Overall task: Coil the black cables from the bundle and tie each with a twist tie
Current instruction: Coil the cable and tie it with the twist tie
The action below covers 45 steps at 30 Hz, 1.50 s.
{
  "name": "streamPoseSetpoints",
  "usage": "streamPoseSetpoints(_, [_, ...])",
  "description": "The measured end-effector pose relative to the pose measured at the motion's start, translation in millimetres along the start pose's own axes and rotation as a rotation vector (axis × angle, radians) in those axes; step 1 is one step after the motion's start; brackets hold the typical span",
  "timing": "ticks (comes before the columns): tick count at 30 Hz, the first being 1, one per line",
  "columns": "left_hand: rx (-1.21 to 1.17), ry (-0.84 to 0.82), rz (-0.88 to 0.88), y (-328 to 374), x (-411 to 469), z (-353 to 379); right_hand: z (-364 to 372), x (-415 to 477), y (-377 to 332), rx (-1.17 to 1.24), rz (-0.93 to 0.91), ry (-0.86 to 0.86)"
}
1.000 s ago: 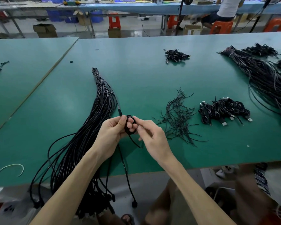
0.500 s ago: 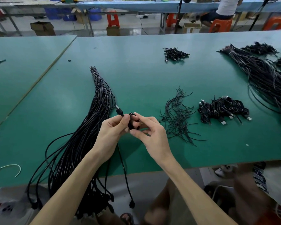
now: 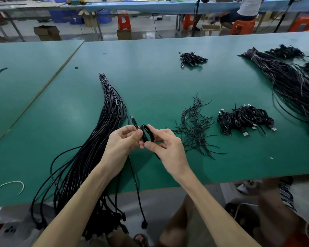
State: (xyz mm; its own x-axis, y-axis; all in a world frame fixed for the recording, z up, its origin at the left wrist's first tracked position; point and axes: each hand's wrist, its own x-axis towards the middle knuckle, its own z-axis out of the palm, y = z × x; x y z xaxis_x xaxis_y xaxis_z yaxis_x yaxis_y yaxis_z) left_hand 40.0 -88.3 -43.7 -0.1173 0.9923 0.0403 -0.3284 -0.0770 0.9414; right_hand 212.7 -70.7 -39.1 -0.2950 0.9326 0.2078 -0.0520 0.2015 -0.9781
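A long bundle of black cables (image 3: 103, 132) lies on the green table (image 3: 159, 82) and spills over its near edge. My left hand (image 3: 122, 143) pinches a small coil of black cable (image 3: 146, 134) above the table. My right hand (image 3: 165, 148) holds the same coil from the right, thumb and fingers curled around its loops. One plug end (image 3: 133, 120) sticks up behind my left fingers, and the loose tail with its connector (image 3: 144, 225) hangs below the table edge. A loose pile of black twist ties (image 3: 194, 127) lies just right of my hands.
A heap of tied coils (image 3: 244, 119) sits right of the twist ties, and another small heap (image 3: 192, 58) lies farther back. A second big cable bundle (image 3: 292, 82) covers the right side. A white tie (image 3: 9, 186) lies near the left front edge. A person (image 3: 246, 8) sits at a far bench.
The coil between my hands has grown tighter and thicker as more cable is wound on. The hanging tail has been drawn up a little. Both hands stay in about the same place.
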Motion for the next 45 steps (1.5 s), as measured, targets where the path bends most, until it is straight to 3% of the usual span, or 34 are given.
streamPoseSetpoints(6, [0.128,-0.161,0.049,0.3,-2.5,-1.0,-2.0,0.6,0.7,-0.041,0.002,-0.018])
streamPoseSetpoints(19, [0.331,-0.050,0.041,-2.8,-5.3,0.4,3.6,-4.3,-1.3,-0.420,-0.090,-0.038])
streamPoseSetpoints(26, [0.257,0.016,0.041,-2.6,-4.5,4.4,6.0,-6.5,-4.8,-0.442,-0.137,-0.023])
streamPoseSetpoints(37, [0.179,-0.028,0.002,-5.7,-3.5,-2.5,3.8,-5.6,-6.9,-0.332,-0.145,-0.010])
streamPoseSetpoints(45, [0.160,-0.045,-0.012,-2.7,-3.9,-1.5,9.1,-5.6,-4.5,-0.364,-0.149,-0.120])
